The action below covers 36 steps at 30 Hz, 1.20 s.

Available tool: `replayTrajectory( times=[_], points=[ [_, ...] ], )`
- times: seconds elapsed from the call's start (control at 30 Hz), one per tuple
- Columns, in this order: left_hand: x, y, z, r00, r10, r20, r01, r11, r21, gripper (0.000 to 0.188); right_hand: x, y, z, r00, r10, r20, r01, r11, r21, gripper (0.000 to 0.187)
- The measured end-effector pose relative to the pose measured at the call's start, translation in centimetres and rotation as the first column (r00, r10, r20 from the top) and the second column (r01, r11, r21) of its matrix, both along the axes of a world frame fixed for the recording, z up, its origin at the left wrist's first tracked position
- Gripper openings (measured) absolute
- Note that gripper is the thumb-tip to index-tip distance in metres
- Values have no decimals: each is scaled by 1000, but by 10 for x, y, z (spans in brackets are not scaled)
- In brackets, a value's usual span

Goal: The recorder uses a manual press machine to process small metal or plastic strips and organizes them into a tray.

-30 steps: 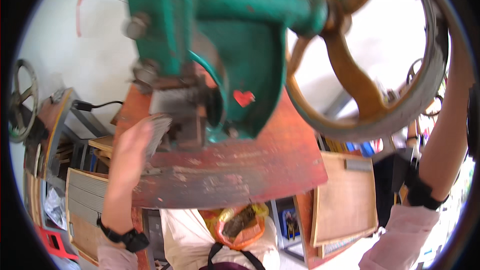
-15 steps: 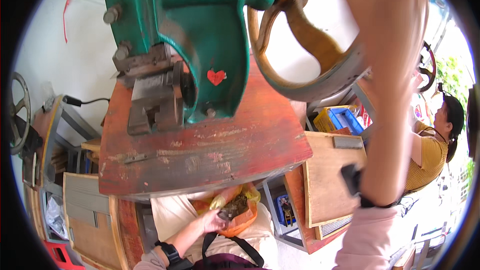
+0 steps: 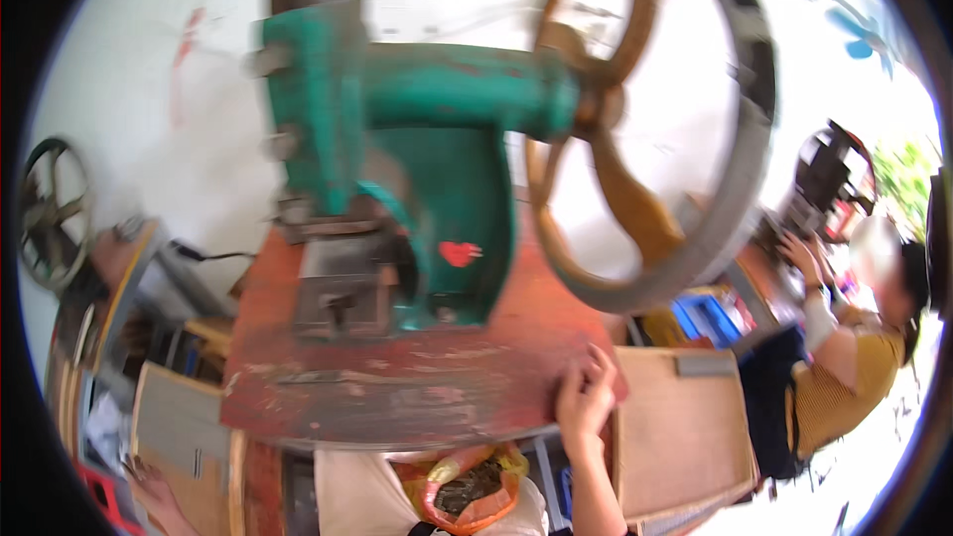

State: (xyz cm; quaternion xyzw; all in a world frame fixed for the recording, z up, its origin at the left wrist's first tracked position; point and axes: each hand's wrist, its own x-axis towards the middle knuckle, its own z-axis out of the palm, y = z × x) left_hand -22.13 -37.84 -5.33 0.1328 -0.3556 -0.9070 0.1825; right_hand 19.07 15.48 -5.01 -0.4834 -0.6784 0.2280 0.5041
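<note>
A green hand press (image 3: 437, 89) with a large spoked handwheel (image 3: 635, 194) stands on a worn red table (image 3: 427, 402). A dark metal die block (image 3: 342, 288) sits under its head. My right hand (image 3: 584, 402) is at the table's front right corner, below the wheel, fingers loosely bent and somewhat apart; nothing shows in it. Low on the left, over a shallow wooden tray (image 3: 208, 476), my left hand (image 3: 157, 491) has its fingers apart and appears to hold nothing. On my lap lies an orange and yellow plastic bag (image 3: 476, 516), with dark small pieces (image 3: 469, 491) inside.
To the right is another wooden tray (image 3: 685, 437) with a grey strip at its far edge; behind it, a blue bin (image 3: 707, 320). A co-worker in a yellow top (image 3: 854, 367) sits at another press (image 3: 829, 174). At far left stands a further handwheel (image 3: 55, 213).
My right hand has come down from the handwheel's rim to the table corner. My left hand has left the bag and moved left to the tray. The view has tilted up.
</note>
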Motion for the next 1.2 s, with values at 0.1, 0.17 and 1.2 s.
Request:
replayTrajectory(
  times=[0.1,0.17,1.2],
  points=[
    [-4,-65,16,979,179,-103,-204,914,-352,24,6,-6,0,984,-148,103,135,983,122,14],
    [-2,-69,19,975,188,-119,-223,816,-533,23,5,-1,-1,978,-206,-36,209,962,173,34],
    [-279,-125,-76,910,-177,375,405,573,-713,38,-21,-9,18,978,-56,200,28,989,144,46]
  ],
)
